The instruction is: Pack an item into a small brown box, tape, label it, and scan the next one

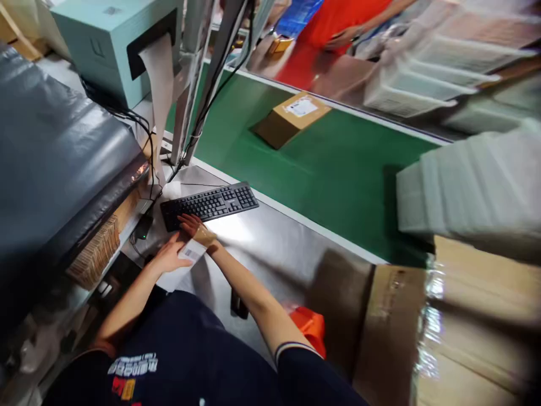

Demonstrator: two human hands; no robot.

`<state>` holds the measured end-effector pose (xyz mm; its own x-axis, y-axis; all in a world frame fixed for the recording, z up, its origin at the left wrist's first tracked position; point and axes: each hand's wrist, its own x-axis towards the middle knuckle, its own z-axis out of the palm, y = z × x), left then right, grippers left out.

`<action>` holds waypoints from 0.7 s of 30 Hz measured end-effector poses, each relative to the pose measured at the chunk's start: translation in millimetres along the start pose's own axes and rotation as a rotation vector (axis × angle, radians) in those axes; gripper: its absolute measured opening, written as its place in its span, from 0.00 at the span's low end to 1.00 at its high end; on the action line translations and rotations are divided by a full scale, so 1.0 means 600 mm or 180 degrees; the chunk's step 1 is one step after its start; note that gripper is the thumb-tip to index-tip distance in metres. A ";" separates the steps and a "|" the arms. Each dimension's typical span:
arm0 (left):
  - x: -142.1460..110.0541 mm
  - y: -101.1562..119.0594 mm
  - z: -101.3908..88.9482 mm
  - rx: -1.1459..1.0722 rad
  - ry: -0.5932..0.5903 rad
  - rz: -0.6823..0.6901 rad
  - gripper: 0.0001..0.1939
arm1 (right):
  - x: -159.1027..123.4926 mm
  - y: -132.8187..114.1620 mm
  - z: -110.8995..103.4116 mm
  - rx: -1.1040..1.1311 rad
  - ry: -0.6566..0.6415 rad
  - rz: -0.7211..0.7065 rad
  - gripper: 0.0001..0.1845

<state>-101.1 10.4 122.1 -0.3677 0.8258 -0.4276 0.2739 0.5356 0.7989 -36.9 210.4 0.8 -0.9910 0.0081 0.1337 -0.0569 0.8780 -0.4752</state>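
At the near edge of the metal bench, my left hand point(169, 255) grips a white label sheet point(177, 273) with thumb and fingers. Printed marks show on its upper part. The sheet lies against a small brown cardboard package point(204, 235). Behind the package is my right hand point(191, 223), its palm largely hidden and its fingers reaching past the package at the front edge of the keyboard. It seems to support the package from behind. The black keyboard point(222, 202) lies slantwise on the bench, just beyond both hands.
A green conveyor belt point(329, 169) runs behind the bench, carrying a labelled cardboard box point(296, 115). White stacked packs point(465, 180) and cartons point(477, 316) stand to the right. A teal machine point(114, 45) feeds paper at left. Another person in red stands across the belt.
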 end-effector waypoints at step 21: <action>0.108 -0.018 -0.073 0.1220 -0.1076 -0.0655 0.24 | 0.018 0.049 0.051 0.0107 -0.0185 -0.0140 0.10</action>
<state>-166.4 50.4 104.4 -0.1593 0.6741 -0.7212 0.5536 0.6659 0.5001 -53.2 221.7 -38.2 -0.9927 -0.0588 0.1049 -0.1037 0.8603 -0.4991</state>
